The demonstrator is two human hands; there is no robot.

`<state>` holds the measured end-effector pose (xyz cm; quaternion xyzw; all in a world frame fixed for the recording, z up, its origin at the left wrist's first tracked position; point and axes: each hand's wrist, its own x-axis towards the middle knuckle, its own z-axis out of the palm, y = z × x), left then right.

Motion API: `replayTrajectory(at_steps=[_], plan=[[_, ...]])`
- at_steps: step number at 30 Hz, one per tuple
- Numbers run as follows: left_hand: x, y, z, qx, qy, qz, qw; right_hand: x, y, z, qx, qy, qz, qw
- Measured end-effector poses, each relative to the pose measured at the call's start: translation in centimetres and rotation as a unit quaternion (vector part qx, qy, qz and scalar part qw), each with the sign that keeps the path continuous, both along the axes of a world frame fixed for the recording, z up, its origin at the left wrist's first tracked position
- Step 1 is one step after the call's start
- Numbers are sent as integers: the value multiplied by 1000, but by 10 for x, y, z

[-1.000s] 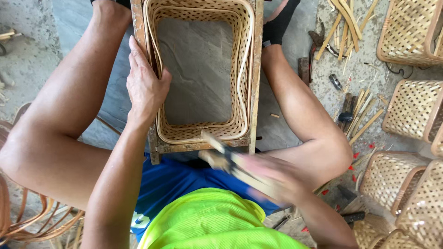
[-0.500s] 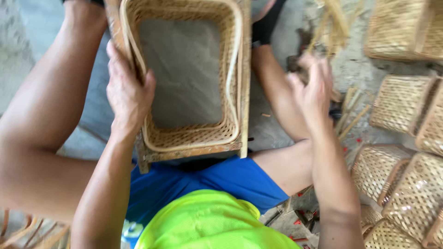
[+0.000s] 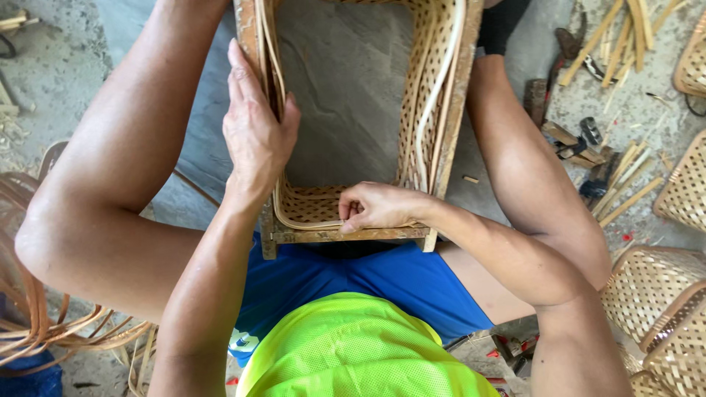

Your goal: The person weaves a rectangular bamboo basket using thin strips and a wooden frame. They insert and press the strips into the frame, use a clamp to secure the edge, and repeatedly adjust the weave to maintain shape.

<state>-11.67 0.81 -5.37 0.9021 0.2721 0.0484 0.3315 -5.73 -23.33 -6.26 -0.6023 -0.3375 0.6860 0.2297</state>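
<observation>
Head view: both hands [image 3: 254,136] [image 3: 379,207] grip a rectangular woven cane basket [image 3: 434,110].

This is a basket-weaving workshop, set up on a bare concrete floor [image 3: 346,88]. Finished woven baskets [image 3: 662,294] stand stacked at the right, split bamboo strips [image 3: 625,176] lie scattered over the ground beside small hand tools [image 3: 581,140], and coils of cane [image 3: 44,323] pile up at the left. A half-woven basket in a wooden frame [image 3: 448,103] sits between the seated person's legs
</observation>
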Motion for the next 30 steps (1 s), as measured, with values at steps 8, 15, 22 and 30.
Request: replayTrajectory(at_steps=[8,15,22,30], plan=[[-4,0,-3,9,-38,-13,999,-1,-4,-12,-39,77,-64,994],[-2,0,19,27,-47,-18,998,-10,-11,-2,8,6,-58,998],[40,-99,53,16,-191,-114,975,-19,-18,4,54,-3,-86,995],[111,-200,29,-369,46,34,928,-23,-35,12,24,-53,-111,992]])
